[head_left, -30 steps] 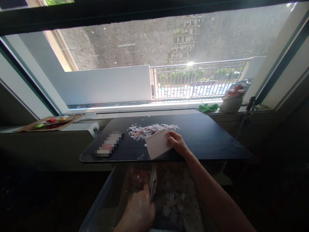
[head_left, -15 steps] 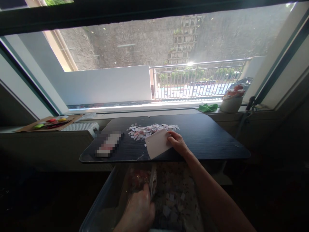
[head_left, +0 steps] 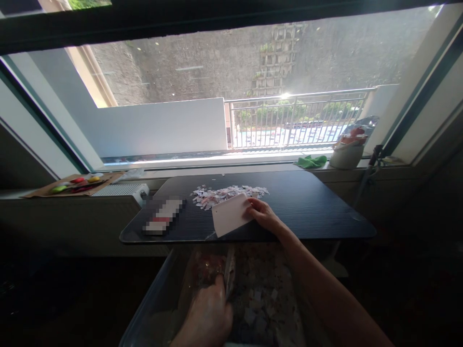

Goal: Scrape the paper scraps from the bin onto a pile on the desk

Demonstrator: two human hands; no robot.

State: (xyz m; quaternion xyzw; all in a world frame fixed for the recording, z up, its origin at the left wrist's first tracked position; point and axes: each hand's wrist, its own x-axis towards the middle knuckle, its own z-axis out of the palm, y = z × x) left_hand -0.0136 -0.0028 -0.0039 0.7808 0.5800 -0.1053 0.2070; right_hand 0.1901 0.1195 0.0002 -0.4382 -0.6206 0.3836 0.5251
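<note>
My right hand (head_left: 263, 213) pinches the right end of a white card (head_left: 231, 217) with a small hole near its left corner. The card is tilted over the near part of the dark table (head_left: 296, 197), just in front of a heap of small paper pieces (head_left: 231, 193). Below the table edge, my left hand (head_left: 211, 308) is closed in dim light beside a pale upright edge (head_left: 229, 270) in a clear plastic container (head_left: 144, 308); what its fingers grip cannot be made out. Loose paper scraps (head_left: 256, 303) lie to the right of that edge.
A blurred-out flat object (head_left: 164, 215) rests at the table's left. Behind, on the sill, are a green cloth (head_left: 311, 162) and a white pot (head_left: 346, 155). At left, a radiator (head_left: 123, 190) stands beside brown paper holding colourful items (head_left: 77, 180). A large window closes off the far side.
My right hand has shifted the card slightly left, away from the heap. My left hand stays almost where it was.
</note>
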